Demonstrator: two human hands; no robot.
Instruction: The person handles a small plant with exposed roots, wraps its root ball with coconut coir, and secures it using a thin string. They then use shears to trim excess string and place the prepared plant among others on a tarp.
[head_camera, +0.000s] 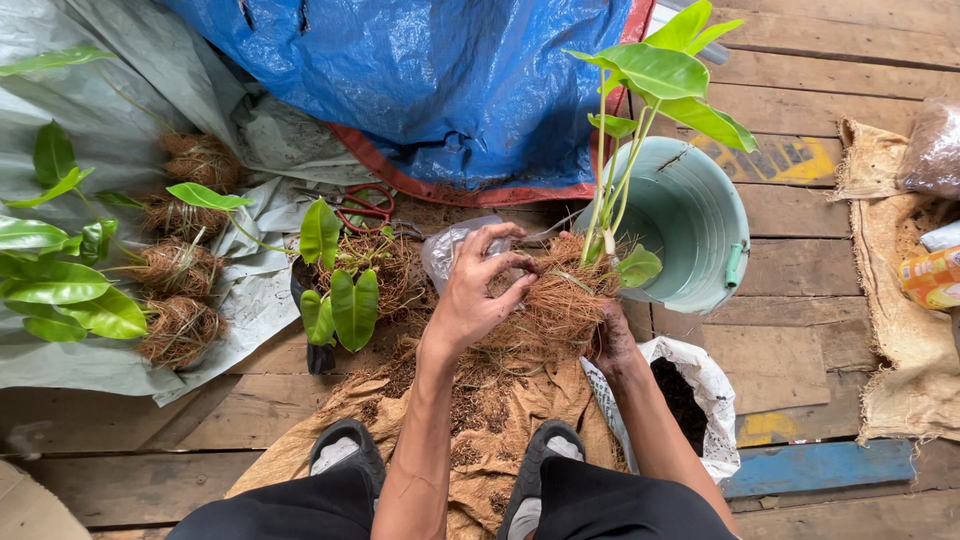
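Both hands cup a ball of brown coconut fibre (560, 295) wrapped round the roots of a green-leaved young plant (655, 80), just right of the frame's centre.

The left hand (478, 290) presses on the ball's left side with fingers curled, closed on the fibre; the right hand (612, 340) grips it from below, mostly hidden. The bundle looks light, soft and crumbly, and the thin stems look easily snapped, so the ball itself seems the safest hold. Just right of it stands a pale green plastic bucket (700, 260); below it lie brown burlap sacking (470, 450) and a white bag of dark soil (700, 400). Red-handled scissors (365, 208) lie left of centre, finished fibre-balled plants (180, 300) at far left, a blue tarpaulin (420, 80) across the top.
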